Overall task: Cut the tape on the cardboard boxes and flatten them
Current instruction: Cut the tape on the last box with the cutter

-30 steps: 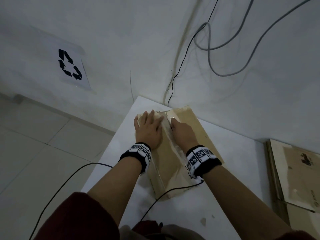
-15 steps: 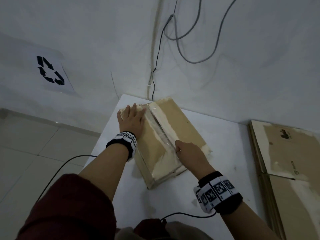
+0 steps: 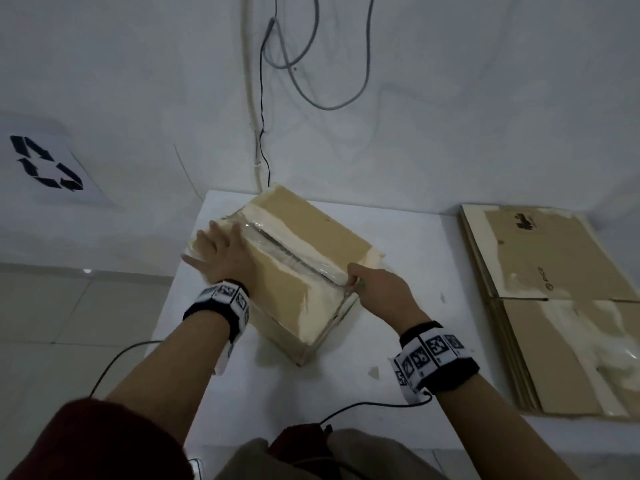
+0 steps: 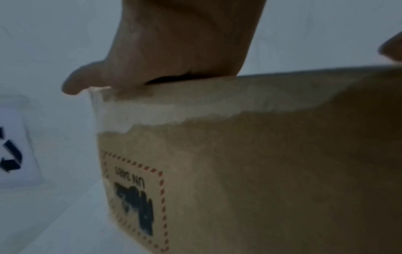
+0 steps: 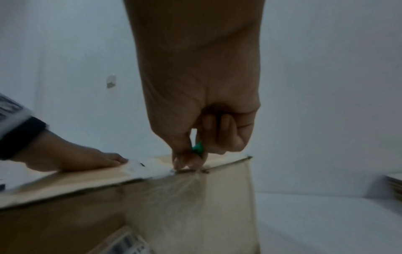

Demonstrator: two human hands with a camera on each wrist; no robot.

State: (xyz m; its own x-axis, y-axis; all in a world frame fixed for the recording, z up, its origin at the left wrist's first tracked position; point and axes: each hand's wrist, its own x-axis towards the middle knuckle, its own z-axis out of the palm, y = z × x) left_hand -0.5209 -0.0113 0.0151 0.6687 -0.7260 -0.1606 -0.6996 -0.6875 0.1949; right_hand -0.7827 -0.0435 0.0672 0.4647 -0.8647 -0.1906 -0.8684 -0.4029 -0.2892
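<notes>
Box (image 3: 277, 268) on counter (image 3: 398, 375), sealed. Right hand (image 3: 377, 292) moved from seam's far end to near edge; fingers (image 5: 187, 163) pinch small green cutter (image 5: 197, 147). Left hand (image 3: 221, 254) flat, fingers straight, pressing lid. Top tape (image 3: 291, 251) likely slit; flattening pending.

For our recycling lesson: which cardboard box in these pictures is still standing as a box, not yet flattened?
The taped box on the white table under both hands; the cardboard at the right already lies flat in a stack.
</notes>
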